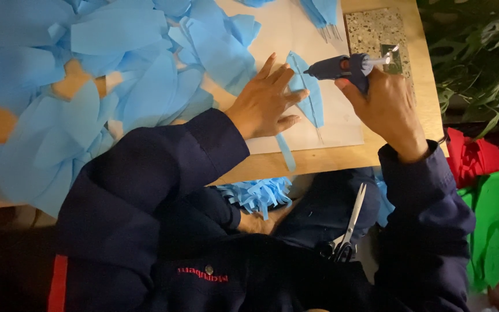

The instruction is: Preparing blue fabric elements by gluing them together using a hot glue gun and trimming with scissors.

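Note:
My left hand [265,98] lies flat, fingers spread, pressing a blue leaf-shaped paper piece [313,101] onto a white sheet [287,34] on the wooden table [423,75]. My right hand [385,104] grips a dark blue glue gun [339,66], its nozzle pointing left and touching the top of the paper piece near my left fingertips. A thin blue paper strip [286,151] hangs from under my left hand to the table's near edge.
Many cut blue paper shapes [88,86] cover the table's left side. A speckled tile [376,32] lies at the back right. Scissors [350,225] and fringed blue paper [258,193] rest on my lap. Red [472,156] and green [492,225] paper lie at right, beside plant leaves [475,52].

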